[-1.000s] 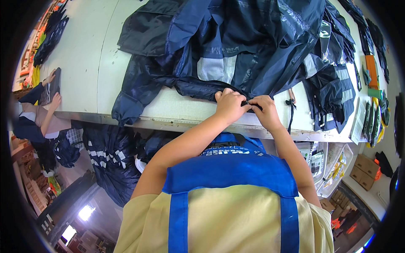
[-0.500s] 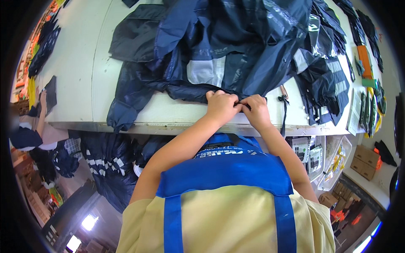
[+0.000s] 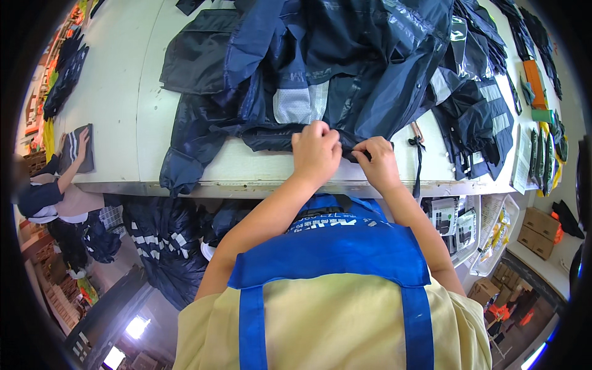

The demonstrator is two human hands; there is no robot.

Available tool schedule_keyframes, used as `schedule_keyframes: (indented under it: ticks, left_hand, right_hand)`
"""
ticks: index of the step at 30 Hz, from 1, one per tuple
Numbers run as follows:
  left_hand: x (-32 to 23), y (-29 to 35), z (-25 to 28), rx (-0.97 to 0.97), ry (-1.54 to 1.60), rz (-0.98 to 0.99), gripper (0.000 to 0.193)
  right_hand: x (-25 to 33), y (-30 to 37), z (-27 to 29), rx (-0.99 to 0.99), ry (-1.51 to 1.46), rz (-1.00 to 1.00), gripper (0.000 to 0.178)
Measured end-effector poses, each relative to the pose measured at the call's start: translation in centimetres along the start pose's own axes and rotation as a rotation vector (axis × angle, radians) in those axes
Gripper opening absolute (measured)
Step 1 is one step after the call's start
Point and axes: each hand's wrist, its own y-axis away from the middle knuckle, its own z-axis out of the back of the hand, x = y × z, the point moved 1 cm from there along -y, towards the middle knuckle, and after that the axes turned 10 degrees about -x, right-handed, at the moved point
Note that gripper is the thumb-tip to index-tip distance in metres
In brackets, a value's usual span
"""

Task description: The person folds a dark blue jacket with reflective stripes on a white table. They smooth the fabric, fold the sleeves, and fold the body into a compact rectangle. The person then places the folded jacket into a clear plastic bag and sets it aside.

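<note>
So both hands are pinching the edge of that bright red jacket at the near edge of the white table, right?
Not quite: the jacket is dark navy blue, not bright red. The head view shows the left hand and the right hand both pinching its edge close together, at the near edge of the white table.

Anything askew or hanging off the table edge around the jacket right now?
Yes. One sleeve of the dark navy jacket droops over the table front edge at left. A dark cord also dangles over that edge beside the right hand. Both hands, left hand included, pinch the jacket's hem. No damage visible.
</note>
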Motion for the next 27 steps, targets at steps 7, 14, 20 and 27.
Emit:
schedule_keyframes:
  ticks: [7,14,20,27]
  left_hand:
    - [11.2,0.5,9.9,-0.365,-0.201,0.309,0.011]
    - [9.3,3.3,9.8,-0.192,-0.382,0.292,0.036]
    - [-3.0,-1.4,0.1,0.309,0.126,-0.246,0.066]
    - [-7.1,-1.9,-8.5,0.754,0.023,-0.423,0.040]
  right_hand:
    - [-2.0,2.1,2.7,0.042,0.040,-0.038,0.010]
    - [-10.3,0.2,7.1,-0.373,0.387,-0.303,0.029]
    - [-15.1,-1.2,7.0,-0.080,0.447,-0.440,0.037]
    - [-13.8,0.9,8.1,-0.071,0.334,-0.657,0.017]
